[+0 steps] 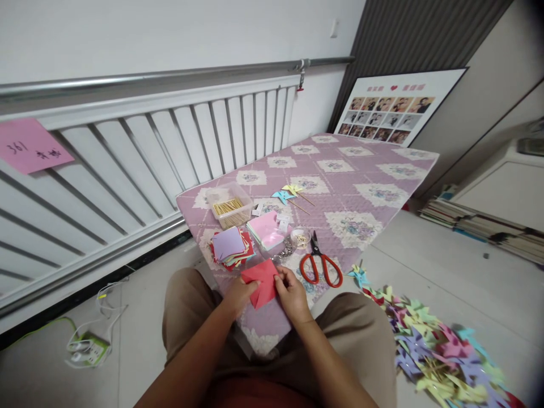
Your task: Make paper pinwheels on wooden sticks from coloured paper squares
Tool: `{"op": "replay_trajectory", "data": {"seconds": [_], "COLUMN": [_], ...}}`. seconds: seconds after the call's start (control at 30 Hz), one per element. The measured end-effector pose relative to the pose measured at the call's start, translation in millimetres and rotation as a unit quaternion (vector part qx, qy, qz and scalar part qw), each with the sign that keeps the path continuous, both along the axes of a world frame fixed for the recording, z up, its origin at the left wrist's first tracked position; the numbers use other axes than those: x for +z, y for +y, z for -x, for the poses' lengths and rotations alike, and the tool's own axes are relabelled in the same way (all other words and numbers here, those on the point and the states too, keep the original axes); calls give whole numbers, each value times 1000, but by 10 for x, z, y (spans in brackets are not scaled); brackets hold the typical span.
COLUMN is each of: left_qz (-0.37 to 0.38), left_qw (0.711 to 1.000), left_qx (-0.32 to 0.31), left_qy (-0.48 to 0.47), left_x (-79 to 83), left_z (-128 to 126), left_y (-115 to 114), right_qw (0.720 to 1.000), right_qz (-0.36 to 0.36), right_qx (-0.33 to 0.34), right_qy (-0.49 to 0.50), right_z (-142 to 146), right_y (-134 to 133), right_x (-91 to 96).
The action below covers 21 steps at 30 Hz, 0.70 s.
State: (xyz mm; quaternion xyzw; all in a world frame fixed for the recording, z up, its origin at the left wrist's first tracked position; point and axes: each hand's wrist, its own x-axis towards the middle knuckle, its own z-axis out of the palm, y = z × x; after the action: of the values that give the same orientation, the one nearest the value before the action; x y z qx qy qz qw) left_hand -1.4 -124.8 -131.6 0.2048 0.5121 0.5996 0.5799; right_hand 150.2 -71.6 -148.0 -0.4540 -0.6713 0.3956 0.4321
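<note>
A red square of paper (264, 286) is held between my two hands above the near corner of the table. My left hand (241, 294) pinches its left edge, the thumb lying on top. At the right edge, my right hand (292, 292) grips the same sheet with thumb and fingers. Just beyond lie a stack of coloured paper squares (229, 243), pink paper sheets (267, 228) and a small round tub (301, 238) with small pale pieces in it. Red-handled scissors (319, 266) rest to the right, blades pointing away.
A clear plastic box (230, 207) of thin sticks stands farther back. Blue (284, 196) and yellow (293, 190) pinwheels lie on the patterned tablecloth (335, 165). Many finished pinwheels (442, 351) are heaped at the right. A white radiator (170, 141) lines the left; a power strip (91, 350) is on the floor.
</note>
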Motion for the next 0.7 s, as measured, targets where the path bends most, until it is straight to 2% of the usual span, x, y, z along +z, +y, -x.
{"op": "replay_trajectory", "data": {"seconds": [0.3,0.53,0.7], "left_qz": [3,-38,-20], "left_qw": [998,989,987], "left_qx": [17,56,62], "left_qy": [-69,-131,-145], "left_x": [18,-60,-79], "left_z": [4,37,63], "left_y": [54,53,52], "right_qw": [998,999,999], "right_qz": [-23,-22,-21], "right_qx": [-51,-40,-50], "right_qy": [1,-5,-5], "right_z": [-1,2,-20], "right_y": [2,-39,-53], "right_x": [-39,22,-2]}}
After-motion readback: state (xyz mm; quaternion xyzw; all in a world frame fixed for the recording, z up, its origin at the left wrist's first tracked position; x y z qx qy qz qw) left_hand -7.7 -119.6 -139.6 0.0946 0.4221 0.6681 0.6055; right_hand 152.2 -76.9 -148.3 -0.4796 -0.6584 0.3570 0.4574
